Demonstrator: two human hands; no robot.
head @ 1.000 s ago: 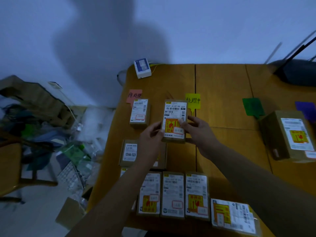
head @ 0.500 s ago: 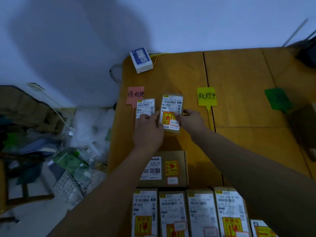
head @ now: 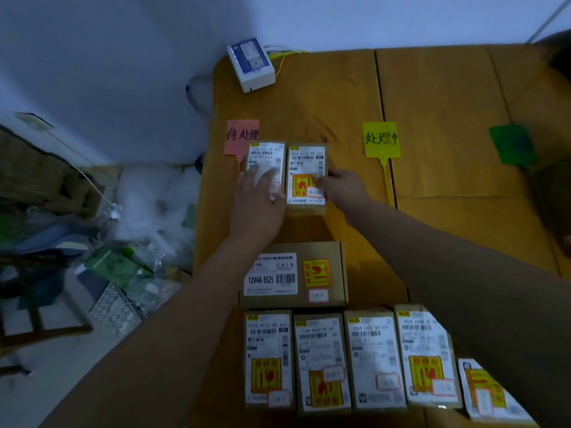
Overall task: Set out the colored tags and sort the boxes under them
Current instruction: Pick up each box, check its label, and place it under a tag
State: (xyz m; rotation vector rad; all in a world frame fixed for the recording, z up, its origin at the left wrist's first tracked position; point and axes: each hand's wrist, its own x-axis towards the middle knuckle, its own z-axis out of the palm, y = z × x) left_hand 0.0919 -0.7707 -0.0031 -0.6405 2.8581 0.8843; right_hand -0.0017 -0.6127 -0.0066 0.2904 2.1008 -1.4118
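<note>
Three tags lie in a row across the wooden table (head: 438, 97): a pink tag (head: 242, 134), a yellow tag (head: 381, 139) and a green tag (head: 511, 146). Two small labelled boxes lie side by side just below the pink tag. My left hand (head: 258, 208) rests flat on the left box (head: 267, 154), with its thumb at the neighbour's edge. My right hand (head: 343, 186) grips the right edge of the second box (head: 306, 162), which carries a yellow-red sticker and sits on the table.
A larger brown box (head: 293, 276) lies below my hands, and a row of several labelled boxes (head: 374, 359) runs along the near edge. A white device (head: 251, 64) with cables sits at the far corner. Bags and clutter (head: 123, 267) cover the floor to the left.
Both hands carried the stickered box away from me and to the left, then set it down beside the box under the pink tag. My left hand shifted onto the left box.
</note>
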